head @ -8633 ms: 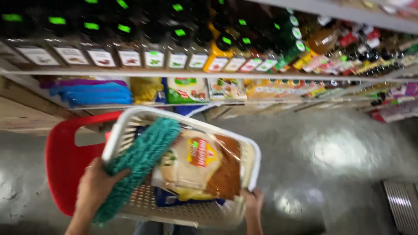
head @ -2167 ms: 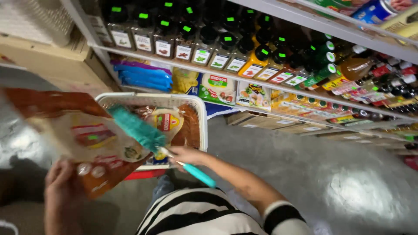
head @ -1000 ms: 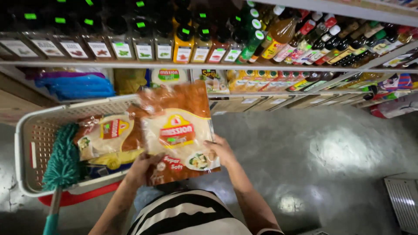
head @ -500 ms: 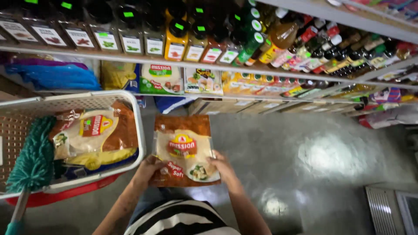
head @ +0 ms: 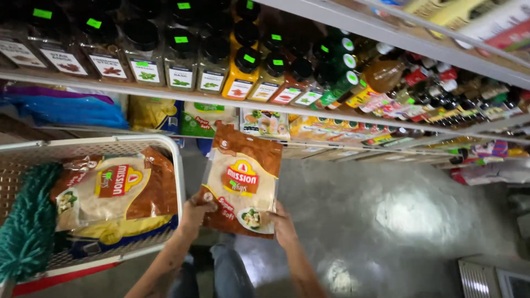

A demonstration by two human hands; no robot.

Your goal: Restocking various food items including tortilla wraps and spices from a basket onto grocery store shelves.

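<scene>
Both my hands hold a brown and cream pack of flat wraps (head: 243, 179) upright in front of the shelves. My left hand (head: 194, 211) grips its lower left corner. My right hand (head: 283, 225) grips its lower right corner. To the left stands a white mesh basket (head: 178, 165) on a red base. Inside it lies a second pack of the same wraps (head: 116, 190) on top of a yellow and blue pack, beside a teal fluffy mop head (head: 26, 221).
A shelf of dark-capped spice jars (head: 182, 60) and sauce bottles (head: 381, 77) runs across the top. Below it lie more wrap packs (head: 264, 122) and blue bags (head: 61, 107). Grey shiny floor (head: 386, 221) spreads to the right.
I took one wrap pack out of the basket with my left hand, then gripped it in both hands and brought it right, out in front of the shelf. The mop lies in the basket.
</scene>
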